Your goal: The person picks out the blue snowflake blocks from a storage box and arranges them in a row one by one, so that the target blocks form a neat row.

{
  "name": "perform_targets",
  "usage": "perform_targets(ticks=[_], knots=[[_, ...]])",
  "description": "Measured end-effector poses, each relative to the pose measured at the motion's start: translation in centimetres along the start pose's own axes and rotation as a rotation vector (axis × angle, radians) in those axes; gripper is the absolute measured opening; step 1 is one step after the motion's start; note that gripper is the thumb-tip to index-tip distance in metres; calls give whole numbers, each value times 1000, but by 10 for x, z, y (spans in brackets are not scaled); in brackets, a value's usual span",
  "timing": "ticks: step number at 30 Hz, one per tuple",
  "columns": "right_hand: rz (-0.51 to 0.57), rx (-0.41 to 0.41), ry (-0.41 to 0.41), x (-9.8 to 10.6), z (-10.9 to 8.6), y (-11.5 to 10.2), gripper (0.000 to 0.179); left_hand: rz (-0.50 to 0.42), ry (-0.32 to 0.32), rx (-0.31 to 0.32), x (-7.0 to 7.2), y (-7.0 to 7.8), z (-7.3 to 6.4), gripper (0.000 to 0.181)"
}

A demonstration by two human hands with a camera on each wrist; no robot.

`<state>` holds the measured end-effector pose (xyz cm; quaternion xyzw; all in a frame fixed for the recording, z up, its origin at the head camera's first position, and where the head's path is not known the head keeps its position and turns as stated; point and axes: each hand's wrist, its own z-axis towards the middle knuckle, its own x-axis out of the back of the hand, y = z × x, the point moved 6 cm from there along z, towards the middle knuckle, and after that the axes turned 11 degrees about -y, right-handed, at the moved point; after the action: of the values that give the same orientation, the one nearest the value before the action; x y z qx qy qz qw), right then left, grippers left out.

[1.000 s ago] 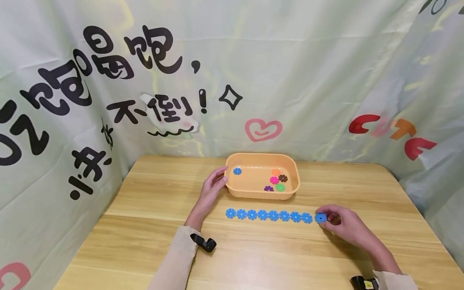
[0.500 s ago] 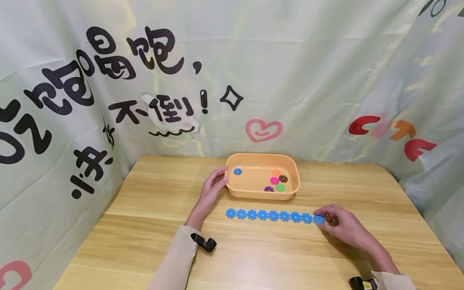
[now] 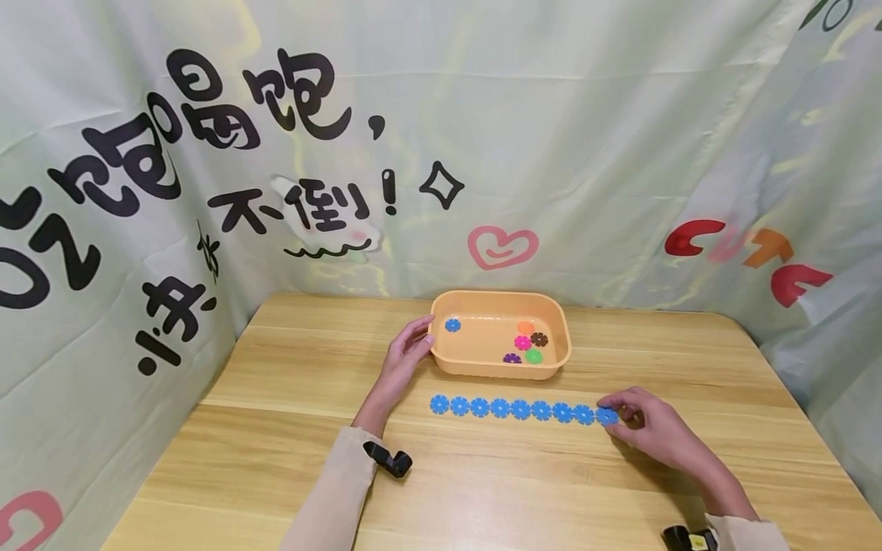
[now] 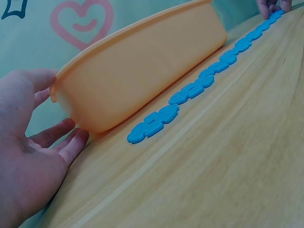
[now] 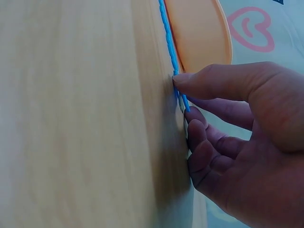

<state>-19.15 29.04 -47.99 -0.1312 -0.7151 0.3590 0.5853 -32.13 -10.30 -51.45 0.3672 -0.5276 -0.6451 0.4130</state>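
In the head view my right hand (image 3: 651, 422) pinches a blue snowflake building disc (image 3: 606, 415) between thumb and fingertips. That disc meets the right end of a straight row of blue snowflake discs (image 3: 520, 409) lying on the table. From the right wrist, the thumb (image 5: 192, 81) presses on the blue disc's edge, low over the wood. My left hand (image 3: 405, 353) holds the left end of an orange plastic basin (image 3: 501, 370), with fingers at its rim and lower wall in the left wrist view. The row runs along the basin's near side.
Inside the basin lie one blue disc (image 3: 452, 325) at the left, and orange, brown (image 3: 539, 339), pink (image 3: 523, 343), purple and green (image 3: 534, 357) discs at the right. A printed curtain (image 3: 586, 153) hangs behind the wooden table (image 3: 482, 490).
My right hand has moved slightly left, bringing its blue disc from a small gap up against the row's end. The left hand and basin have stayed in place.
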Motion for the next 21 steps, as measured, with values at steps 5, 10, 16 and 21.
perform_targets(ticks=[5, 10, 16, 21], knots=[[-2, -6, -2, -1, 0, 0, 27, 5, 1, -4, 0, 0, -1, 42], [2, 7, 4, -2, 0, 0, 29, -1, -5, -9, 0, 2, -1, 43], [13, 21, 14, -1, -1, 0, 29, -3, -11, -13, -1, 2, -1, 45], [43, 7, 71, 4, 1, -3, 29, 5, -1, -5, -1, 1, -1, 43]])
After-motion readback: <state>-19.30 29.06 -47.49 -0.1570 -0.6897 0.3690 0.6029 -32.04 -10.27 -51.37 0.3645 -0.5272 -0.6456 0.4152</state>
